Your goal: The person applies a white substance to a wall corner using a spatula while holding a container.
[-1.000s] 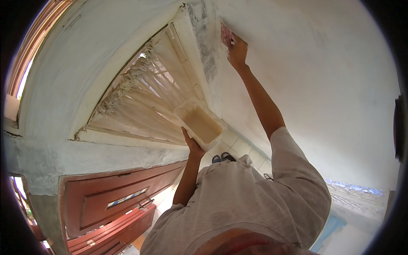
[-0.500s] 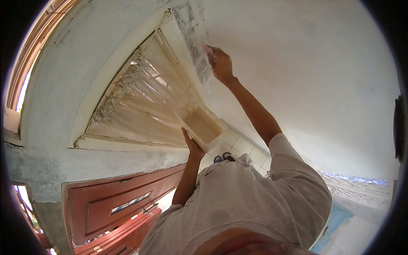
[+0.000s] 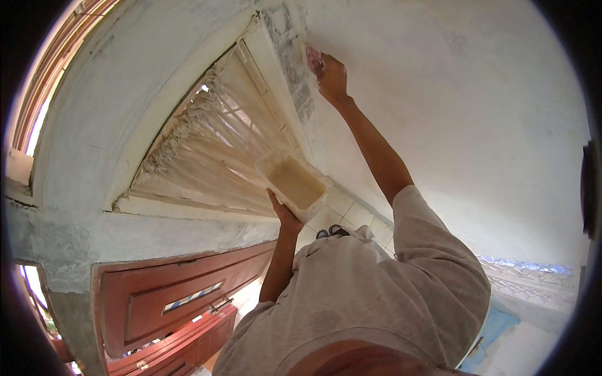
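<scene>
My left hand [image 3: 286,217] grips the near side of a whitish rectangular plastic tub [image 3: 318,207], held tilted in front of my body. A pale, cream-coloured layer lies inside the tub; whether it is liquid or paste I cannot tell. Up along the wall corner, my right hand [image 3: 333,76] is closed on a small pinkish flat piece [image 3: 315,59], its exact kind unclear. That piece appears to be against the grey, patchy strip of wall [image 3: 295,69] beside the window frame. White smears mark the right hand's fingers.
Left of the tub is a window with a gathered, translucent curtain [image 3: 207,150] in a cream frame. A reddish-brown door [image 3: 188,294] stands lower left. A broad white wall [image 3: 464,125] fills the right side. Pale floor tiles [image 3: 338,200] show below, near my feet.
My right hand has moved farther up along the wall corner with the pinkish piece. The tub in my left hand has shifted very slightly left.
</scene>
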